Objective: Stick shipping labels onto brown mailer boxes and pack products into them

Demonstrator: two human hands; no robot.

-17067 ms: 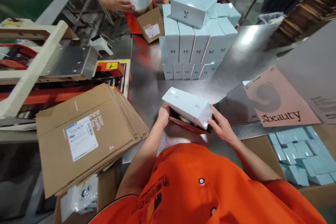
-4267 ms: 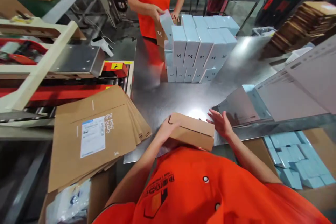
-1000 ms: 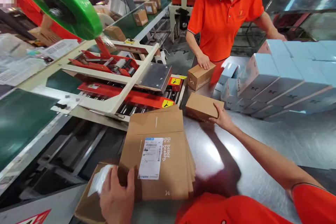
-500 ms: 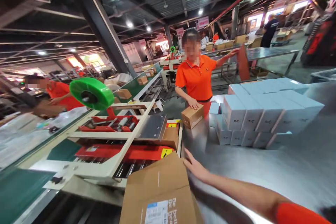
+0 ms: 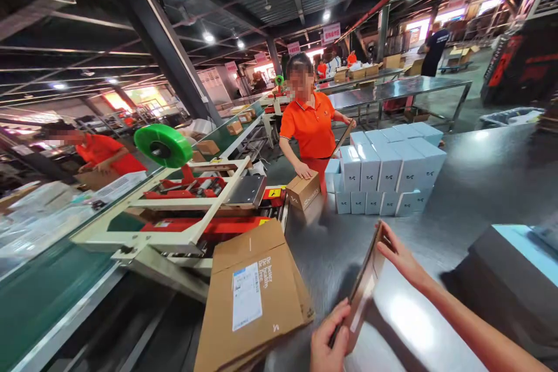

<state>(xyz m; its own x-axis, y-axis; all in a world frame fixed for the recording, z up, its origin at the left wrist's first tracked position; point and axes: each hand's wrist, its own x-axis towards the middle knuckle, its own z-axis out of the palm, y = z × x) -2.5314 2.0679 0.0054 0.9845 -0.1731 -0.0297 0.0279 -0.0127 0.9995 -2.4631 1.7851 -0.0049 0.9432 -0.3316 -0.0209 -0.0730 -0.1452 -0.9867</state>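
Note:
A folded flat cardboard piece (image 5: 365,285) is held upright over the metal table, seen nearly edge-on. My left hand (image 5: 332,337) grips its lower near end, thumb on one face and fingers on the other. At the upper far end my right hand (image 5: 394,250) pinches the same piece. Left of my hands, a stack of flattened cartons (image 5: 261,296) lies with a white shipping label and printed text on top. Across the table a co-worker (image 5: 308,122) rests one hand on a small brown box (image 5: 304,190) and holds a flat brown sheet in the other.
White boxes (image 5: 386,168) stand in two layers on the metal table (image 5: 471,186). A larger pale-topped box (image 5: 510,267) sits at right. The taping machine (image 5: 183,226) with its green tape roll (image 5: 163,145) and a green conveyor (image 5: 52,296) are at left. Another person bends beyond it.
My left hand has come into view, and both hands now hold a flat cardboard piece. My right hand has moved right, away from the carton stack. The co-worker's brown sheet has come nearer the body.

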